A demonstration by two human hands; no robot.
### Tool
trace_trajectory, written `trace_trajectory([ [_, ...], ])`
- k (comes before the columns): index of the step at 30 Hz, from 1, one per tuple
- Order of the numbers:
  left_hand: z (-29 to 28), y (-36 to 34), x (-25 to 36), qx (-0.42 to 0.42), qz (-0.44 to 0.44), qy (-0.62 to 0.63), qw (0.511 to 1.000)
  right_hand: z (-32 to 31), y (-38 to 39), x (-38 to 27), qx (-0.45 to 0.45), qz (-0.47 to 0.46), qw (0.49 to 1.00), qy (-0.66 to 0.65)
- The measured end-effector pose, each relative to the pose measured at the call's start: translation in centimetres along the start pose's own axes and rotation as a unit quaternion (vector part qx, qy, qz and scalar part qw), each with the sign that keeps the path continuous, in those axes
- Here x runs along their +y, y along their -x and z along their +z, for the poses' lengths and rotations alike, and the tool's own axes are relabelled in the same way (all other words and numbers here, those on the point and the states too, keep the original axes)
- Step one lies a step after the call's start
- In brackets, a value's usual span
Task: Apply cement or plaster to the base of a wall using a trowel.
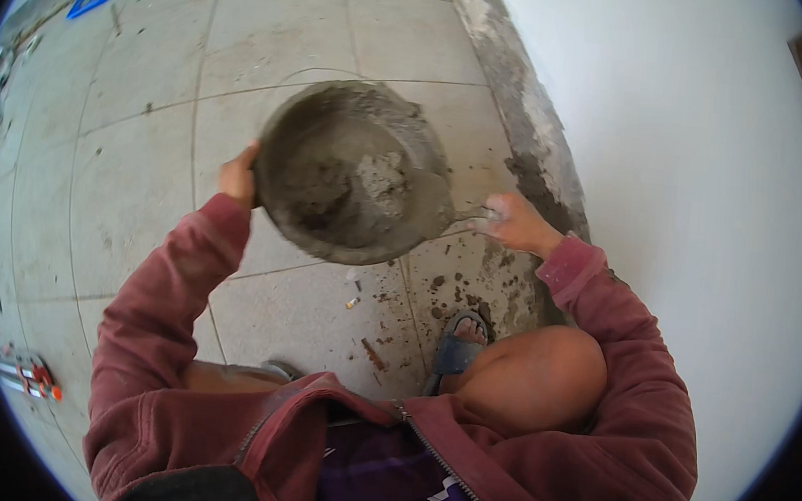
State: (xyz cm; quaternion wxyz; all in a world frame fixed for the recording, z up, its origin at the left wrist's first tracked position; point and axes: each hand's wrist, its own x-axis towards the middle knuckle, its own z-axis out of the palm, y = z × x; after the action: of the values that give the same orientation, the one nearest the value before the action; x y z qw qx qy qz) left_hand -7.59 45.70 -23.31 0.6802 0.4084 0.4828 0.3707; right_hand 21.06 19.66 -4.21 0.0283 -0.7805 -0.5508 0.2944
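Observation:
My left hand grips the left rim of a round, mortar-caked bucket, its fingers partly hidden behind the wall. The bucket is tipped so that its inside faces me. Wet grey mortar lies in it, with a lumpy heap near the middle. On the right, my right hand is closed round the handle of a trowel. The trowel's mortar-covered blade reaches over the bucket's right side into the mortar, and its outline blends with the mix.
A white wall rises on the right, with a rough mortar strip along its foot. Mortar crumbs dot the tiled floor near my sandalled foot. Red-and-silver tools lie at the lower left; a blue tray sits far left.

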Motion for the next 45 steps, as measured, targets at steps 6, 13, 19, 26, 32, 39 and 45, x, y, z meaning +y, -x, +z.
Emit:
trace_trajectory([
  [6,-6.8,-2.7,5.3,-0.112,-0.066,0.076,0.989,3.4,1.2,0.5,0.026,0.018,0.998,-0.062],
  [13,-9.2,-3.1,4.9,0.002,0.079,-0.235,0.969,2.6,1.0,6.6,-0.155,-0.042,0.901,-0.402],
  [19,-8.8,-1.7,5.7,-0.014,0.148,-0.423,0.894,4.8,2.6,20.6,0.136,0.224,0.663,-0.701],
  [26,-6.8,-0.4,6.9,-0.124,-0.044,-0.001,0.991,8.5,13.3,17.2,0.124,0.28,0.655,-0.691],
  [32,1.1,4.4,9.4,-0.185,-0.155,0.183,0.953,-2.0,4.7,8.0,0.137,-0.056,0.984,-0.096],
  [39,5.4,6.6,9.9,-0.093,-0.031,0.124,0.987,-5.0,-4.8,-2.2,0.136,-0.214,0.859,0.445],
  [45,7.6,8.8,11.1,-0.06,0.007,0.059,0.996,1.7,-5.5,-5.4,-0.019,-0.195,0.937,0.29],
])
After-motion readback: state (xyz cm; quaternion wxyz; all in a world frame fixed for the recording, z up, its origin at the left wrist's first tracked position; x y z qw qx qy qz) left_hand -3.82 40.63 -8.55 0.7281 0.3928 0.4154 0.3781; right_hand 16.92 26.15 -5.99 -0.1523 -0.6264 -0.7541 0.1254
